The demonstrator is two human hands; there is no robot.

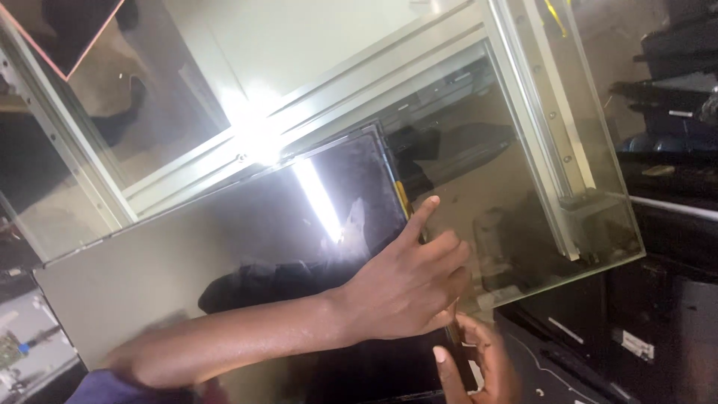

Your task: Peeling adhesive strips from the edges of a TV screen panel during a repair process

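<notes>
Cluttered workshop, glass-topped surface (568, 217) with pale metal frame (538, 112) beneath, dark equipment at right. Flat display panel (224, 239) lies on glass, tilted; long axis runs lower left to upper right. Panel face grey to dark, glossy, bright lamp glare streaked across it. Left hand (407, 288), reaching across panel, rests on its right edge, forefinger extended, other fingers curled at edge. Right hand (479, 363) below, fingers loosely bent at panel's lower right edge; grip unclear. Panel's bottom cut off by view.
</notes>
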